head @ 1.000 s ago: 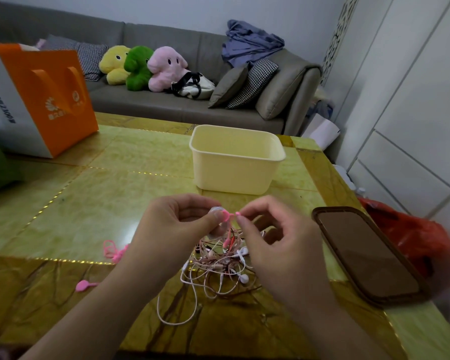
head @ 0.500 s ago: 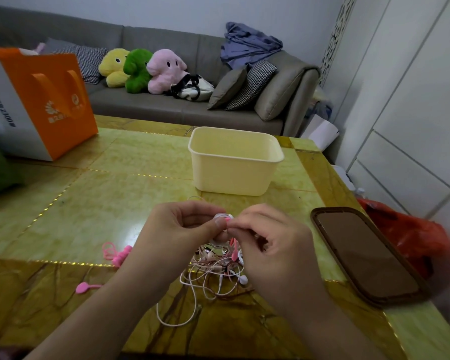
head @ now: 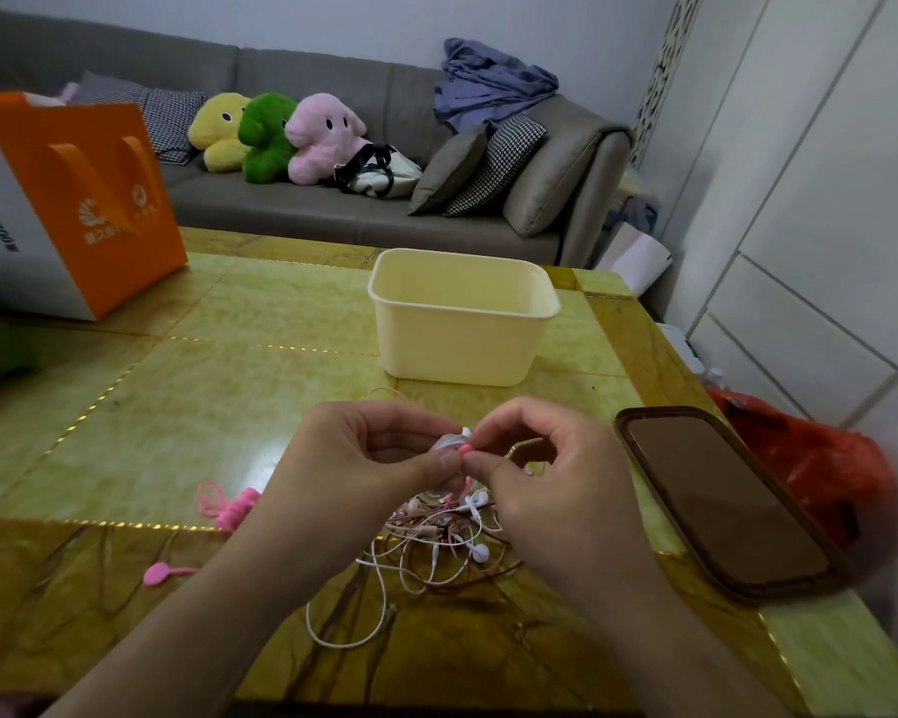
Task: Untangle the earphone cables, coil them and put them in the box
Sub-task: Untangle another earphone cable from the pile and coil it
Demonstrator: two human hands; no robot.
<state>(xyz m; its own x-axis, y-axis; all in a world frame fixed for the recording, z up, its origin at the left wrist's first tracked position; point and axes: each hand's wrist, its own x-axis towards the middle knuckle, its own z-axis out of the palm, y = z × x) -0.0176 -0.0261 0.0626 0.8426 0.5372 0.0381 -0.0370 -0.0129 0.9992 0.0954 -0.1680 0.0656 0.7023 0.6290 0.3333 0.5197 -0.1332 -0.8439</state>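
- Two hands meet above the middle of the table, close to the near edge.
- At the far left edge of the table (head: 151,396) stands an orange bag (head: 73,199). Bare green tabletop lies between the bag and the hands.
- Some pink ties (head: 229,502) lie on the table just left of the left arm. One more pink tie (head: 164,572) lies nearer the front edge.
- The left hand (head: 364,458) has its thumb and fingers curled. It pinches a small whitish cable bundle (head: 452,440) with a pink bit on it.
- The right hand (head: 550,474) pinches the same bundle from the other side. The fingertips of both hands touch.
- Under the hands lies the tangle of earphone cables (head: 436,541), white and pink and brown. One white loop runs out toward the near edge.
- The box (head: 462,323) is pale yellow and open on top. It stands behind the hands, well apart from them, with bare table in between.
- A dark brown lid (head: 721,500) lies flat at the right, just beside the right hand. Its far side sits at the right table edge.
- Past that edge sits a red plastic bag (head: 825,469), low by the white cupboards (head: 825,225).
- Behind the table is a grey sofa (head: 307,215) with yellow, green and pink soft toys (head: 276,132), cushions and a blue cloth.
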